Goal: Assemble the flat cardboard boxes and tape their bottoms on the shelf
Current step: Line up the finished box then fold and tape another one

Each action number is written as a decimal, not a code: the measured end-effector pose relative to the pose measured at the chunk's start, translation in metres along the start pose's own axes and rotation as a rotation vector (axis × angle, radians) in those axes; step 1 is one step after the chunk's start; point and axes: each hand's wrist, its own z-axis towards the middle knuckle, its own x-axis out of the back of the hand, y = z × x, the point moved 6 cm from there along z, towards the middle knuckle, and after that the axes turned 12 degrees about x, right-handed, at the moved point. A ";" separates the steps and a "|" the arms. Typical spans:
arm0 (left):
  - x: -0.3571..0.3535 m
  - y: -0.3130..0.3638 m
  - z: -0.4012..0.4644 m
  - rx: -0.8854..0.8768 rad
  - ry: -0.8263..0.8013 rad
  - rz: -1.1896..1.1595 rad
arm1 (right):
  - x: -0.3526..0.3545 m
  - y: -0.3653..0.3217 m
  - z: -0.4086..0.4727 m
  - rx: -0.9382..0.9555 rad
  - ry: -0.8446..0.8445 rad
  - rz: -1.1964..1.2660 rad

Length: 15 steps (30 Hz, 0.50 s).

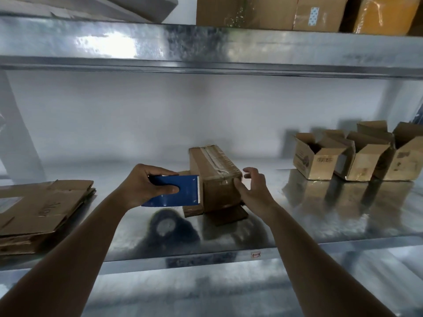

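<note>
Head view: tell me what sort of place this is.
Probably a storeroom or packing area. Galvanised metal shelf racking, a stack of flat cardboard boxes waiting at left, assembled open boxes lined up at right, and sealed cartons stored on the level above.

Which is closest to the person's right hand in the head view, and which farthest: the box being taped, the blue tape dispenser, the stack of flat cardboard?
From the right hand:
1. Box being taped, centre of the shelf; the right hand touches its near right corner.
2. Blue tape dispenser, held in the left hand just left of that box.
3. Stack of flat cardboard, far left on the shelf.
</note>
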 end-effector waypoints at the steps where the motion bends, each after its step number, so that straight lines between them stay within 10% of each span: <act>1: -0.002 0.001 0.001 -0.006 -0.010 0.006 | -0.005 0.003 0.001 -0.049 -0.005 0.059; 15: -0.007 -0.002 0.024 -0.025 -0.086 -0.023 | -0.005 0.021 0.026 -0.354 0.161 0.516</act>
